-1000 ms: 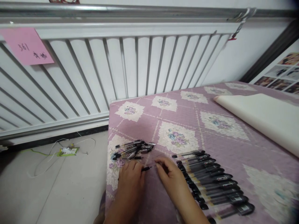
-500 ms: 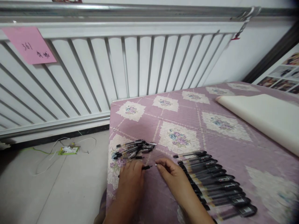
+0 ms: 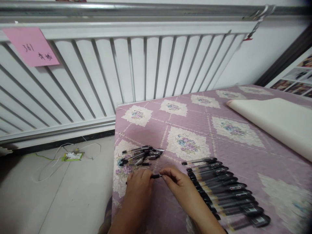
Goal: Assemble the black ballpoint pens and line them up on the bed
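Beside the right hand (image 3: 180, 184), lined-up pens (image 3: 224, 189) sit in black caps (image 3: 260, 220).

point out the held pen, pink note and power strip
Held pen (image 3: 155, 176), head view: black front section near the tip.
Pink note (image 3: 32, 50), head view: middle of sheet.
Power strip (image 3: 76, 156), head view: top face.

Glossy plastic pens (image 3: 236, 188), matt cloth (image 3: 146, 132), metal pipe (image 3: 146, 10)
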Tool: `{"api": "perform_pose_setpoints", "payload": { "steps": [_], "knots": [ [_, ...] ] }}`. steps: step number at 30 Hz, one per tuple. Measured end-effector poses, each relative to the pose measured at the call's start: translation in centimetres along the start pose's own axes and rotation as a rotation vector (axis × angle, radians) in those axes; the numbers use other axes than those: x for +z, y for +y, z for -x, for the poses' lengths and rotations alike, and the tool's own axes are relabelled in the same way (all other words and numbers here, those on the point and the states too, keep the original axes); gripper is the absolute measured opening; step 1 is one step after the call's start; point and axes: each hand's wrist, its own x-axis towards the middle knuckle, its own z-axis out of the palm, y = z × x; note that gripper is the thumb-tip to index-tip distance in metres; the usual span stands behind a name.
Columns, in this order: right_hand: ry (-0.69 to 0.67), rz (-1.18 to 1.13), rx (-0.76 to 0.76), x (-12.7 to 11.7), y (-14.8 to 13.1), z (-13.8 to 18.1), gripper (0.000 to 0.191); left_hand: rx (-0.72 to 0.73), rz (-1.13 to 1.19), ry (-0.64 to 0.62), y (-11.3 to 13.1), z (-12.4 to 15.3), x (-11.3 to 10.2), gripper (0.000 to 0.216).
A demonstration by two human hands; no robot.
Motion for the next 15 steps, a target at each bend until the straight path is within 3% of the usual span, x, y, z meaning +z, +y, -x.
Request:
{"api": "perform_pose_setpoints", "payload": {
  "steps": [15],
  "knots": [
    [-0.045,-0.049,0.018,-0.18,0.32,0.20,0.015,0.071,0.056,-0.051,-0.29,0.09,-0.28,0.025]
  ]
}}
